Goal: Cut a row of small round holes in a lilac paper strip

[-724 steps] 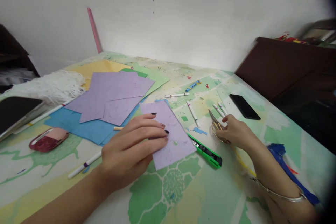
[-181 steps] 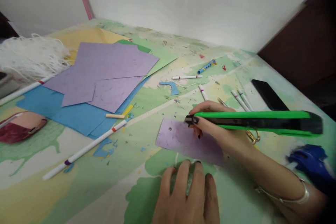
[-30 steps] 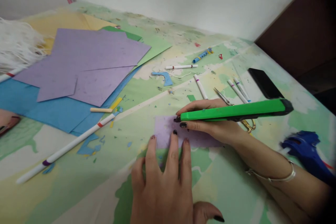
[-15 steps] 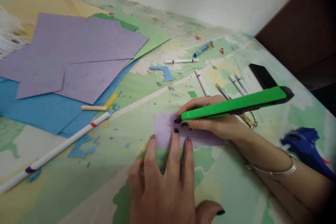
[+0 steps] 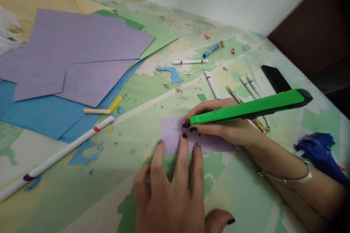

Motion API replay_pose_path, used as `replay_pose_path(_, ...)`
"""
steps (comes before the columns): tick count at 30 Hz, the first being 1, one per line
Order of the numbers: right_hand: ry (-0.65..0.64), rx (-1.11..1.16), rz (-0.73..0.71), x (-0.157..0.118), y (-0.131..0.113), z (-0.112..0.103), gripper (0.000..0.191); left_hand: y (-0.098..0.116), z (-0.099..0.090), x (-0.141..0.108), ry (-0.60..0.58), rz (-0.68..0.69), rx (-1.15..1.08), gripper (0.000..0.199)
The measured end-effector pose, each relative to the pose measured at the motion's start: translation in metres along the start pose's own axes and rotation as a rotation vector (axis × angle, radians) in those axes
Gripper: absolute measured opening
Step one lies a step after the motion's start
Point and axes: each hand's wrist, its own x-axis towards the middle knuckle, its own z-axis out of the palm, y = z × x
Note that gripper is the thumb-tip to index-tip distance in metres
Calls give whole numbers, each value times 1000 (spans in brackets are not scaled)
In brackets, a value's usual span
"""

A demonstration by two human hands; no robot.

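A small purple paper rectangle (image 5: 168,145) lies flat on the patterned table cover. My left hand (image 5: 169,189) is spread, with its fingertips resting on the paper's near edge. Closed around a green utility knife (image 5: 246,108), my right hand (image 5: 224,127) sits over the paper's upper part. The knife's black tip end points down toward the paper; my fingers hide the blade. A little pale hole or mark shows in the paper left of the knife tip.
Large purple sheets (image 5: 82,40) and blue sheets (image 5: 41,116) lie at left. A long white stick of joined markers (image 5: 62,153) is at lower left. Scissors (image 5: 262,125), a black phone (image 5: 276,78) and a blue glue gun (image 5: 317,153) lie at right. Paper scraps are scattered about.
The whole view has shifted slightly. Both hands, the knife and the paper keep nearly the same places relative to each other.
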Motion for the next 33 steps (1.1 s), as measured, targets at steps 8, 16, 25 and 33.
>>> replay_pose_path(8, -9, -5, -46, 0, 3, -1, 14, 0, -1, 1, -5, -4, -15, 72)
replay_pose_path(16, -6, -13, -51, 0, 2, 0, 14, 0, 0, 0, -7, -1, -8, 74)
replay_pose_path(25, -9, -20, -36, -1, 1, -1, 14, 1, -1, 0, -7, -11, -11, 69)
replay_pose_path(33, 29, -128, -80, 1, -2, 4, 9, 1, -4, 2, -25, -15, -27, 73)
